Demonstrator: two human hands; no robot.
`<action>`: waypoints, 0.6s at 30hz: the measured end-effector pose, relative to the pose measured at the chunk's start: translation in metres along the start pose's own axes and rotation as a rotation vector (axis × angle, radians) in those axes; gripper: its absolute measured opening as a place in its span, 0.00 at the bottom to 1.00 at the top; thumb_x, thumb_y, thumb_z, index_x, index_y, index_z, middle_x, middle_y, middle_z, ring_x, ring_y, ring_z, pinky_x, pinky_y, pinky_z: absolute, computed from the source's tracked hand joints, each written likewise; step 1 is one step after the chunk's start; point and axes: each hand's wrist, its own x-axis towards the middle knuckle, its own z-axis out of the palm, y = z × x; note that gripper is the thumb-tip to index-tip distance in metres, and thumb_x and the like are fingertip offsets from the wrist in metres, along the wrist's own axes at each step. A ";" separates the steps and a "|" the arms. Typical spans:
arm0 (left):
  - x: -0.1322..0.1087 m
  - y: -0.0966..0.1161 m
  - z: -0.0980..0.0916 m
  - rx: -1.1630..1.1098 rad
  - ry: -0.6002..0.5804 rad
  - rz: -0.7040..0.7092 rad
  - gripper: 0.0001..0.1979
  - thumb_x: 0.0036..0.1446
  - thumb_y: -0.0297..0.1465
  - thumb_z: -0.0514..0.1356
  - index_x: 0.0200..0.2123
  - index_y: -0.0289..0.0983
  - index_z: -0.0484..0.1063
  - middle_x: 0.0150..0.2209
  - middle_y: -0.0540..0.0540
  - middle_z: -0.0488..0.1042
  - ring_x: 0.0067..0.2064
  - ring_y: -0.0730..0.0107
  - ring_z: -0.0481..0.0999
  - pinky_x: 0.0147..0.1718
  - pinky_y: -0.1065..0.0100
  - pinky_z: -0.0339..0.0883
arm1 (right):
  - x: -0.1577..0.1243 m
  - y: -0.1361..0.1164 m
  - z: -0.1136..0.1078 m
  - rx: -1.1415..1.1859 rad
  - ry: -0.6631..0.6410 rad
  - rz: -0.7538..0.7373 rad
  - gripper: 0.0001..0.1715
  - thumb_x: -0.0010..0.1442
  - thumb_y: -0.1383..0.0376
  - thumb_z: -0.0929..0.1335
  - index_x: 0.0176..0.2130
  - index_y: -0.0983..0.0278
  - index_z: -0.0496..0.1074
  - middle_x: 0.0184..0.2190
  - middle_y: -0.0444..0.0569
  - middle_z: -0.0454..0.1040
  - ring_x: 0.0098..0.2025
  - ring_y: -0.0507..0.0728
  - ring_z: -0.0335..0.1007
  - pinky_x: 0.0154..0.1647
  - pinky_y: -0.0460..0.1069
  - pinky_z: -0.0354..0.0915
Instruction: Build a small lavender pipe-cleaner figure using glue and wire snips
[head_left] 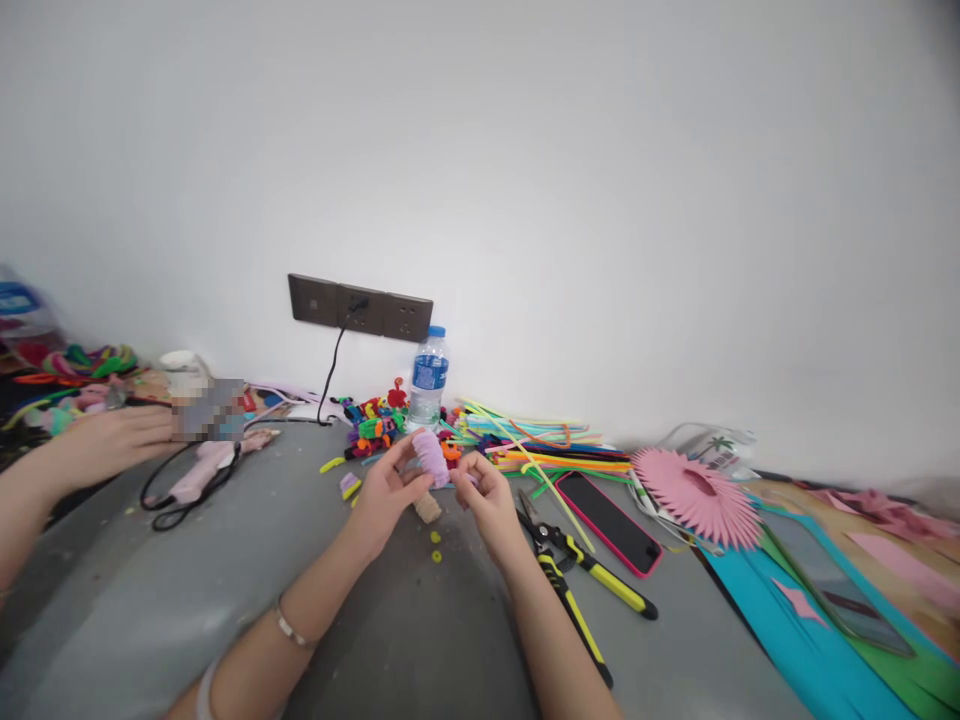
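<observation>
A fuzzy lilac coil of pipe cleaner (430,458) stands between the fingers and thumb of my left hand (390,500), which is closed on it. At its lower right side my right hand (484,498) pinches what looks like the lilac strand's end; the fingertips partly hide it. Below the coil, close to my left thumb, is a small tan cylinder (428,508), perhaps a cork. Two little yellow-green rings (436,556) lie on the grey table (420,640) under my hands. To the right rest pruning shears (577,570) with yellow-and-black handles.
Behind my hands stand a water bottle (429,375) and colourful pipe-cleaner figures (375,425). Loose pipe cleaners (555,455), a pink-edged phone (609,522) and a pink paper fan (697,498) lie rightward. Leftward are another person's hand (124,440) and a corded pink tool (201,472).
</observation>
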 end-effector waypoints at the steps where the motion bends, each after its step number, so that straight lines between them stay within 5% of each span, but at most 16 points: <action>1: 0.000 0.000 0.000 0.002 0.003 -0.003 0.29 0.47 0.29 0.71 0.55 0.38 0.73 0.55 0.40 0.75 0.49 0.60 0.77 0.49 0.62 0.72 | 0.000 0.000 0.000 0.006 0.000 0.003 0.23 0.54 0.48 0.72 0.29 0.61 0.64 0.21 0.36 0.55 0.21 0.48 0.48 0.22 0.45 0.47; 18: -0.001 -0.001 -0.002 -0.024 -0.008 -0.007 0.29 0.48 0.28 0.70 0.55 0.40 0.72 0.57 0.42 0.73 0.50 0.62 0.77 0.50 0.63 0.71 | -0.001 0.001 0.002 0.081 -0.062 0.070 0.25 0.55 0.46 0.72 0.30 0.61 0.62 0.18 0.34 0.55 0.18 0.47 0.47 0.21 0.44 0.47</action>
